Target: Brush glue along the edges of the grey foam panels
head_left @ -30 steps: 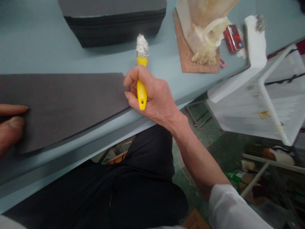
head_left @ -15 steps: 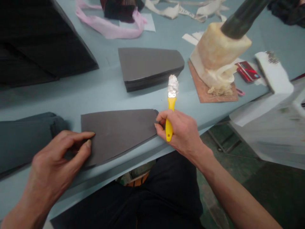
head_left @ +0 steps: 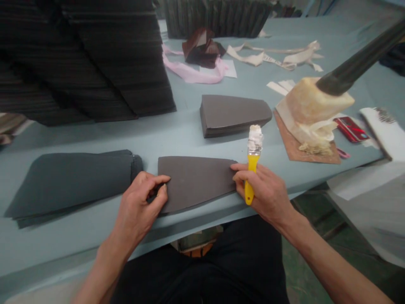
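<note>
One grey panel (head_left: 196, 183) is getting handled: left hand (head_left: 141, 200) is pinching its wide end, right hand (head_left: 267, 188) (gripping a yellow brush (head_left: 253, 162)!) is touching the narrow end.

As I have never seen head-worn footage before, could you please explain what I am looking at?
There is no machine here, just a person's bare hands, seen by a camera worn on their head. The left hand is at the wide end of a grey piece; the right hand, at its narrow end, holds a yellow-handled brush with whitish bristles. Also on the blue table are a dark green pile, a smaller grey stack and a cream container.
</note>
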A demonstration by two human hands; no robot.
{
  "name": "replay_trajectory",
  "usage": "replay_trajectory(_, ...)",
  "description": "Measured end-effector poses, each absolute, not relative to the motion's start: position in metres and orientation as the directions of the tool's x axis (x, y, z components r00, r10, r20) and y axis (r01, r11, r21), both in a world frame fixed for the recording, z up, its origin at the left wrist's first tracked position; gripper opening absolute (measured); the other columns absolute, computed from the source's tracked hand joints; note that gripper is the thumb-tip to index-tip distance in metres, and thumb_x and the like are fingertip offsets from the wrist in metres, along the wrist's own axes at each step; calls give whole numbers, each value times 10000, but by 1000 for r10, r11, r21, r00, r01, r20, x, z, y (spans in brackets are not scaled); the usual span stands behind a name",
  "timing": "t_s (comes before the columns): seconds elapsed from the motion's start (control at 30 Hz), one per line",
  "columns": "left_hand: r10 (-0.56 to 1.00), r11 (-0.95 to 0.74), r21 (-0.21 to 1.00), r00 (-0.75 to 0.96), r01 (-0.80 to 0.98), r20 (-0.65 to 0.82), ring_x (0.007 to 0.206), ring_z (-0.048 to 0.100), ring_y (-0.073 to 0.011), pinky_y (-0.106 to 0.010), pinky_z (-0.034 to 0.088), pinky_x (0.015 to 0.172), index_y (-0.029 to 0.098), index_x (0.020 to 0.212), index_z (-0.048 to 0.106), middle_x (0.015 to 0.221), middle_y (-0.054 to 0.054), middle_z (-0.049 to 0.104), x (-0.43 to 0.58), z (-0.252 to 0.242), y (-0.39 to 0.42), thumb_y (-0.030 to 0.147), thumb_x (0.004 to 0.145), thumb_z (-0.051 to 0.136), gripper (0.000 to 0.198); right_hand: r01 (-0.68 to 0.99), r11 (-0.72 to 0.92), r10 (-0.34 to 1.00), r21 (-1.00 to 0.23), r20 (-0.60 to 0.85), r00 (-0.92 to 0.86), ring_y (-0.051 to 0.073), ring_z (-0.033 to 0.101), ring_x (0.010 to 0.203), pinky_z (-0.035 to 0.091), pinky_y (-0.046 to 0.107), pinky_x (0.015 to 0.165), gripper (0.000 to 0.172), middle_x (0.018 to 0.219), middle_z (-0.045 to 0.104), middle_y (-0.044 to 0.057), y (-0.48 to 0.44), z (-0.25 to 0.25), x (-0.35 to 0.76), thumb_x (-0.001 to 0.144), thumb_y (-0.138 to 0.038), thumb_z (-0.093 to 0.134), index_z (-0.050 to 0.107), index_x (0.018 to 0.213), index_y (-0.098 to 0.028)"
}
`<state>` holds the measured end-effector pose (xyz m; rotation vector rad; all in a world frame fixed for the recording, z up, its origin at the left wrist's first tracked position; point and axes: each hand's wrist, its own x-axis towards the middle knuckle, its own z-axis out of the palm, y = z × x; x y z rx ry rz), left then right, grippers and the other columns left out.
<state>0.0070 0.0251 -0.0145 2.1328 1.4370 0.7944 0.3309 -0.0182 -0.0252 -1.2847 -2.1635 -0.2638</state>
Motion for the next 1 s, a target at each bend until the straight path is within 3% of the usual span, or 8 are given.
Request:
replay_trajectory(0.33, 965, -249, 684, 233, 686, 118, 735, 584, -154, -317, 487, 747, 215, 1090, 803, 862, -8, 616, 9, -18, 26, 390, 946, 569, 326, 822, 548, 746, -156, 536, -396, 229, 802, 920, 635, 362, 835, 168, 1124, 842, 103, -13, -25, 337, 999, -73, 606, 591, 997, -240)
replay_trajectory(0.5, 952, -294, 671, 270, 680, 143, 733, 583, -164, -326, 488, 747, 212, 1079, 806, 848, -11, 600, 5, -19, 28, 403, 961, 564, 330, 811, 555, 741, -183, 552, -383, 234, 797, 910, 627, 358, 809, 187, 1116, 847, 96, -11, -31, 339, 973, -54, 604, 618, 978, -241)
replay_trajectory(0.57, 942, -334, 624, 273, 706, 195, 779, 613, -179, -332, 500, 767, 203, 1098, 795, 875, -24, 619, 5, -15, 25, 396, 990, 556, 326, 810, 551, 748, -199, 548, -374, 236, 794, 914, 625, 361, 818, 191, 1123, 846, 96, -11, -34, 339, 967, -52, 601, 634, 978, -240)
replay_trajectory(0.67, 901, -414, 461, 281, 785, 331, 944, 665, -224, -359, 520, 858, 199, 1174, 762, 1012, -64, 674, 11, -4, 21, 377, 1044, 536, 315, 816, 536, 768, -219, 527, -364, 237, 787, 937, 625, 373, 857, 185, 1155, 839, 98, -11, -36, 340, 967, -67, 591, 646, 995, -242)
replay_trajectory(0.73, 855, -488, 369, 349, 791, 384, 1054, 669, -257, -395, 527, 937, 210, 1196, 744, 1102, -83, 698, 20, 3, 23, 372, 1063, 524, 304, 821, 524, 784, -228, 507, -359, 238, 785, 978, 623, 378, 890, 178, 1168, 832, 98, -11, -37, 342, 977, -81, 579, 645, 1010, -243)
replay_trajectory(0.83, 774, -630, 360, 523, 688, 357, 1136, 661, -288, -450, 526, 1025, 212, 1182, 731, 1175, -99, 718, 39, 6, 34, 390, 1071, 496, 315, 828, 513, 797, -229, 486, -359, 240, 779, 1011, 613, 381, 910, 171, 1176, 825, 96, -11, -39, 343, 993, -95, 560, 639, 1009, -246)
replay_trajectory(1.0, 645, -753, 356, 728, 553, 233, 1067, 654, -310, -495, 532, 979, 173, 1163, 732, 1185, -146, 715, 58, -5, 60, 432, 1080, 454, 389, 826, 523, 789, -209, 487, -376, 239, 768, 955, 603, 378, 886, 191, 1169, 826, 97, -9, -40, 342, 977, -74, 554, 647, 995, -240)
